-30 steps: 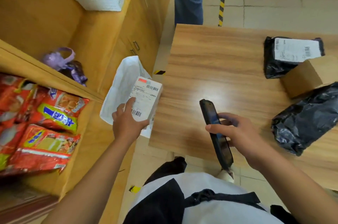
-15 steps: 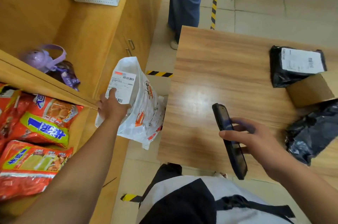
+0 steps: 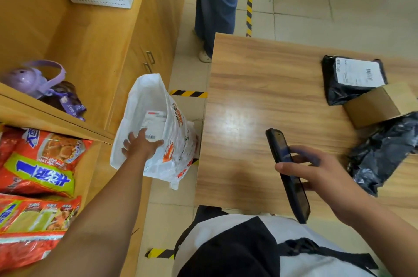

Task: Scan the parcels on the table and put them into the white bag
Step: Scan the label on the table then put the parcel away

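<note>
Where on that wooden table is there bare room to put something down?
The table is bare at its left and far parts, from the left edge across to the labelled black parcel. The right side is crowded: that parcel, a cardboard box and a crumpled black parcel lie bunched together. Near the front edge, the right hand holds a handheld scanner.

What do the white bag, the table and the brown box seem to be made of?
White bag: thin plastic film, slightly glossy, crinkled and limp.
Table: wood or wood-look laminate, smooth; grain lines and a light glare.
Brown box: plain matte cardboard, crisp edges.
</note>
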Available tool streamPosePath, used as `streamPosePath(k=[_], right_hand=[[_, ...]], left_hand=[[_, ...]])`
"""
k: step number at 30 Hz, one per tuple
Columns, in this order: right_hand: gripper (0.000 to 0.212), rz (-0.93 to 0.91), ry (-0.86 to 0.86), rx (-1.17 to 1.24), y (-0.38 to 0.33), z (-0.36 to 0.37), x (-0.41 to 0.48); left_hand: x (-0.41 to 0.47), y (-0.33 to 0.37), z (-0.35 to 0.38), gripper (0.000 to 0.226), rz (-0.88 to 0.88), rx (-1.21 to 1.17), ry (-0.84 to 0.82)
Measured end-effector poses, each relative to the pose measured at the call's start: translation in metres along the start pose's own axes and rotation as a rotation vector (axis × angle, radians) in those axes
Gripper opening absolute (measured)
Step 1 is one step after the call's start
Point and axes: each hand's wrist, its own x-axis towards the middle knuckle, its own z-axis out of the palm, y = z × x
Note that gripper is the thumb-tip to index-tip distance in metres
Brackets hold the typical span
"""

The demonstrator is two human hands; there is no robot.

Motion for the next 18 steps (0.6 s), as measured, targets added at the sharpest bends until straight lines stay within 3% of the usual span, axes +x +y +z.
streamPosePath(k=[5,10,15,18], right_hand=[[0.043,-0.021,-0.020,0.060,0.009,-0.009,-0.001],[0.040,-0.023,-0.021,0.139,0.024,-0.031,-0.004],[0.055,-0.028,0.032,0.197,0.045,-0.072,-0.016],[0.072,-0.025,0.079,0.263,0.067,-0.103,-0.027]], left_hand=[[-0.016,-0.001,0.017,0.078,0.033,-0.032,-0.216],[-0.043,0.008,0.024,0.085,0.024,-0.041,-0.198],[-0.072,0.049,0.017,0.077,0.053,-0.088,-0.167],[-0.104,0.106,0.016,0.078,0.175,-0.120,-0.152]])
